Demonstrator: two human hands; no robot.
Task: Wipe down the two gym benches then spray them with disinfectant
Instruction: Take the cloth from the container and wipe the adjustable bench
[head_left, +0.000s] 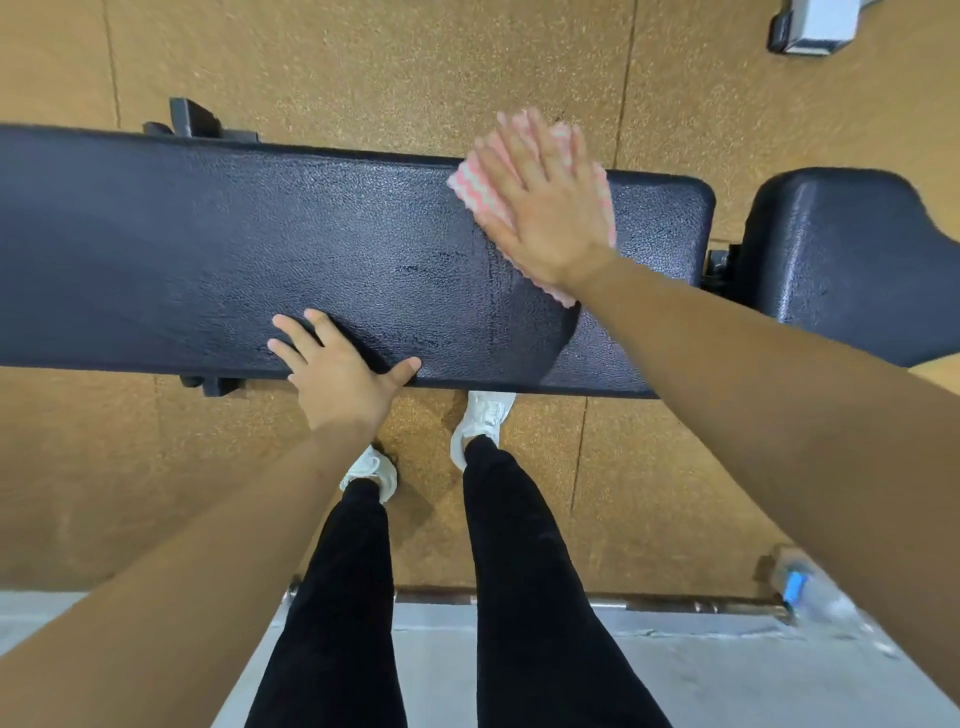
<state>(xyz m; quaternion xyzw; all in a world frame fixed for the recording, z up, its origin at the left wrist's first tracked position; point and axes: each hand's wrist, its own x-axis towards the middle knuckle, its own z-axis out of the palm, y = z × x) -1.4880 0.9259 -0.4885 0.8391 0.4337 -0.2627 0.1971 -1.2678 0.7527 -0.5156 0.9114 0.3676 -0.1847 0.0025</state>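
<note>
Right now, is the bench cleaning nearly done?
Not yet. Wet streaks mark the middle of the long black padded bench. The right hand presses a pink-and-white zigzag cloth near its right end; the left hand rests on the near edge. The separate black pad at right shows no streaks, and spraying remains.

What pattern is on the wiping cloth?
Pink and white zigzag stripes on the cloth, seen in the head view.

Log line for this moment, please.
phase: wipe | right hand: pressing pink cloth on bench pad | left hand: flat on near edge
</note>
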